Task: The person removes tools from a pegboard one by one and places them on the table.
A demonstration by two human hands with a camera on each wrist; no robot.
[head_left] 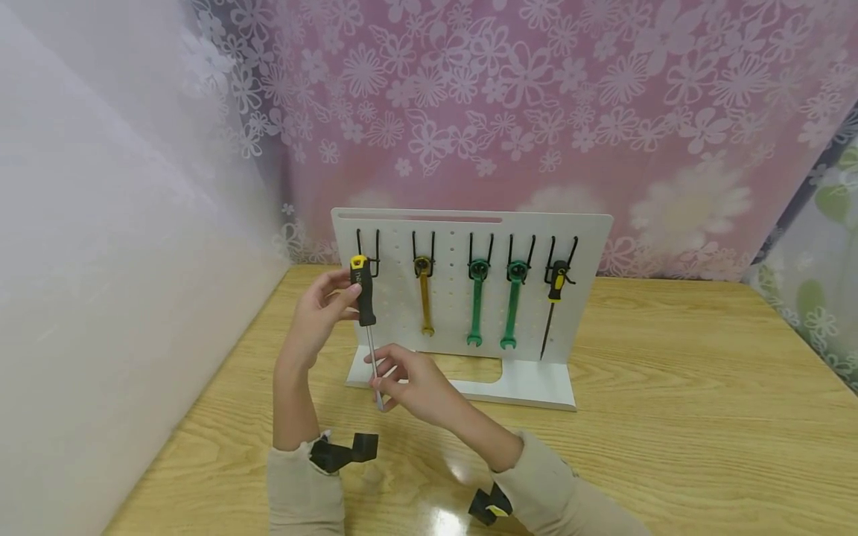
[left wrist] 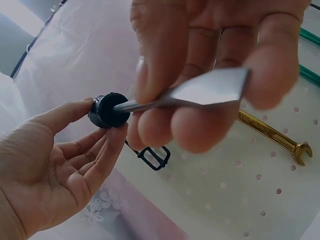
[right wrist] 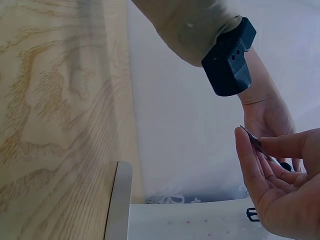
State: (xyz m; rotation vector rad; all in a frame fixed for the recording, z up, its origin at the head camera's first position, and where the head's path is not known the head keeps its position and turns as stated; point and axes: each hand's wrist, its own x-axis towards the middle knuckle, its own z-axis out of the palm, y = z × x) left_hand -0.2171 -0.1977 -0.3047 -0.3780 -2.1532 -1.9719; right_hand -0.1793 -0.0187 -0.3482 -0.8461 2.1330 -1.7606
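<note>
A flat-blade screwdriver (head_left: 364,298) with a black and yellow handle points downward in front of the white pegboard's left end. My left hand (head_left: 313,316) grips its handle between thumb and fingers. Lower down, my right hand (head_left: 415,383) pinches the metal shaft near the tip. In the left wrist view the flat blade (left wrist: 210,89) looms close to the camera, the right thumb and fingers around it. Past those fingers, the left hand (left wrist: 65,165) holds the dark handle end. The right wrist view shows the right hand (right wrist: 280,185) with the thin blade between thumb and fingers.
The white pegboard (head_left: 450,298) stands on a wooden table (head_left: 670,387). On its hooks hang a yellow wrench (head_left: 425,301), two green wrenches (head_left: 477,305) and a smaller black-yellow screwdriver (head_left: 556,286). The leftmost hook (head_left: 377,242) is behind the held screwdriver. A white wall (head_left: 134,223) rises at left.
</note>
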